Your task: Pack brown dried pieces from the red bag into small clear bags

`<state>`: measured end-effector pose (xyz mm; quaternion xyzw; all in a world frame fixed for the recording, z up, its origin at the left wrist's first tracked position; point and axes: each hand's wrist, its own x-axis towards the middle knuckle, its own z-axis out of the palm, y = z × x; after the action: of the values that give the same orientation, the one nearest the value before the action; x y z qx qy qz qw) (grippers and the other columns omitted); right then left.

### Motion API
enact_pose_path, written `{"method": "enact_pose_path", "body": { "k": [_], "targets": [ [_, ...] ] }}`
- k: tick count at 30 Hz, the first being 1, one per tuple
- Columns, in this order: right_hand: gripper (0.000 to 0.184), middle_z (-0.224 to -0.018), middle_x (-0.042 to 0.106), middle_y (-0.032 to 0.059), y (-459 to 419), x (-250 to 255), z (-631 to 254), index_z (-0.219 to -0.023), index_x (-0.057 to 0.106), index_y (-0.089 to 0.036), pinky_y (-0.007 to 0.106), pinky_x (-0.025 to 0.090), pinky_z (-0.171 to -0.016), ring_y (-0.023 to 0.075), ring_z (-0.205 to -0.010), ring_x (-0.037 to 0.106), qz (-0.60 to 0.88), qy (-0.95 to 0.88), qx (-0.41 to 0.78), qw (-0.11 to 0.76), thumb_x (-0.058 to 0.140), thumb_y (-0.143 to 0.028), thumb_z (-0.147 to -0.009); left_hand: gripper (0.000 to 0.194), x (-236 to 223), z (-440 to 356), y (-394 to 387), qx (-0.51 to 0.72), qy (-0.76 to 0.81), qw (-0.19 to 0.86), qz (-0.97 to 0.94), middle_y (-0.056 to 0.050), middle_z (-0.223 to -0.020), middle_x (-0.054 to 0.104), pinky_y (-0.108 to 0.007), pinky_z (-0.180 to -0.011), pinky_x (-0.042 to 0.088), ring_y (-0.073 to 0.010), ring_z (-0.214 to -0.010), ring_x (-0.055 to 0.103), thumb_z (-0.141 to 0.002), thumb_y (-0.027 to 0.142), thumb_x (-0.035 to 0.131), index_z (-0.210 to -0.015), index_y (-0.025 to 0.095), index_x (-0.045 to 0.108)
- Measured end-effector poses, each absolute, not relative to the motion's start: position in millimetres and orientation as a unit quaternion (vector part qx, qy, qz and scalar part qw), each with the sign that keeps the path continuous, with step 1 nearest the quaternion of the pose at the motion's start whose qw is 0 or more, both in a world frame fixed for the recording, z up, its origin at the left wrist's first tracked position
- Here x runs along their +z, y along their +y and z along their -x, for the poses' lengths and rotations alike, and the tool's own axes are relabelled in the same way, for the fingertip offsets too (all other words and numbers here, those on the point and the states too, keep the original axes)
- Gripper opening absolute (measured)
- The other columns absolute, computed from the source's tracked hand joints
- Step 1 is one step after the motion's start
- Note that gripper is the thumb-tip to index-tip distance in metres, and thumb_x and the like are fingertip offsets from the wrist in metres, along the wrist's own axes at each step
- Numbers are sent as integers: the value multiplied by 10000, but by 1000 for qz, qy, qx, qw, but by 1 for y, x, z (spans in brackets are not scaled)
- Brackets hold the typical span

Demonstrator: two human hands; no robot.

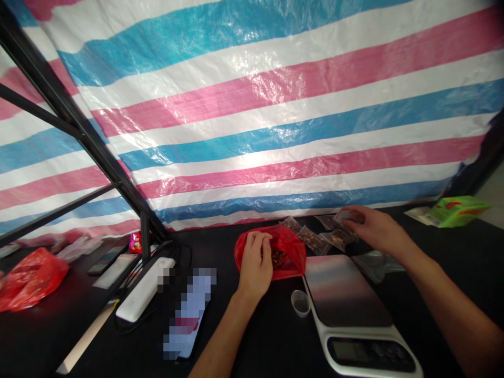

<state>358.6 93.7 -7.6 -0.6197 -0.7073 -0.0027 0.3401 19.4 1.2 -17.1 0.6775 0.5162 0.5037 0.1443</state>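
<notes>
My left hand [255,262] rests on the rim of a red plastic bag [293,247] with dark reddish pieces [279,257] inside; its fingers are curled over the bag's opening. My right hand [370,224] reaches to the back of the black table, fingers closed on a small clear packet [343,215] among several filled clear packets [315,239]. A digital kitchen scale [346,294] with a bare platform stands between my arms, its display [370,354] towards me.
A small clear plastic cup [300,303] sits left of the scale. A white power strip [145,289] and a blurred-out flat object [189,312] lie to the left. A second red bag [31,278] is far left, a green box [457,210] far right. A striped tarp [275,105] hangs behind.
</notes>
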Motion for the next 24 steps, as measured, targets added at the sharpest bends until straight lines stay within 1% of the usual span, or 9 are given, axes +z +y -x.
{"method": "enact_pose_path", "body": {
  "k": [3,5,7,9,11,13,16,20,24],
  "targets": [
    [390,-1009,788,78,89,5,-340,-1268,718,-226,406,568,-810,289,-898,745,531,-733,2,424,653,-330,-898,278,-13,-21,-1,515,498,148,-682,-70,-1108,656,-368,-1019,512,-211,-1090,640,-1088,278,399,-1058,238,672],
    [363,-1080,778,79,79,14,-320,-1286,700,-241,444,562,-912,297,-994,730,457,-763,-4,457,629,-336,-943,268,-11,-22,-2,520,482,160,-687,-71,-1106,660,-352,-992,523,-208,-1073,647,-1083,292,418,-1051,237,679],
    [288,-1171,774,72,66,21,-297,-1242,713,-270,473,544,-976,298,-1077,710,403,-793,-5,458,612,-305,-974,258,-11,-24,-3,523,469,191,-686,-69,-1090,667,-330,-920,541,-198,-1006,659,-1076,323,447,-1053,232,687],
    [267,-1189,777,63,51,25,-274,-1224,725,-290,478,546,-974,292,-1089,697,353,-828,-1,437,598,-260,-991,245,-13,-26,-4,524,458,249,-674,-59,-1032,678,-303,-813,547,-177,-882,658,-1061,371,498,-1071,224,694],
    [296,-1170,777,54,37,25,-255,-1242,727,-309,476,550,-964,280,-1078,689,319,-856,6,407,566,-217,-1011,257,-16,-28,-5,523,445,325,-650,-38,-921,680,-281,-711,524,-152,-753,627,-1037,423,554,-1085,212,693],
    [340,-1185,770,46,28,25,-243,-1286,717,-325,478,549,-972,274,-1093,677,294,-878,15,377,537,-197,-1027,285,-19,-30,-5,520,426,396,-626,-16,-812,660,-267,-659,494,-138,-687,591,-1010,463,599,-1050,196,690],
    [360,-1235,753,44,21,23,-236,-1328,700,-332,486,542,-987,277,-1128,660,285,-890,20,355,522,-202,-1043,316,-19,-32,-4,522,392,462,-601,2,-733,629,-253,-641,463,-117,-651,551,-984,487,642,-940,176,674],
    [347,-1232,753,41,19,26,-235,-1289,717,-326,478,542,-991,271,-1130,658,281,-889,25,360,516,-186,-1042,329,-16,-33,-1,541,327,524,-571,-2,-774,652,-243,-638,473,-104,-652,559,-942,493,711,-977,172,649],
    [356,-1290,722,54,13,28,-231,-1319,687,-314,473,529,-1026,274,-1202,634,283,-877,28,387,553,-181,-1016,358,-14,-32,-1,548,305,544,-557,8,-742,628,-235,-627,481,-99,-637,556,-908,502,757,-966,165,651]
  ]
}}
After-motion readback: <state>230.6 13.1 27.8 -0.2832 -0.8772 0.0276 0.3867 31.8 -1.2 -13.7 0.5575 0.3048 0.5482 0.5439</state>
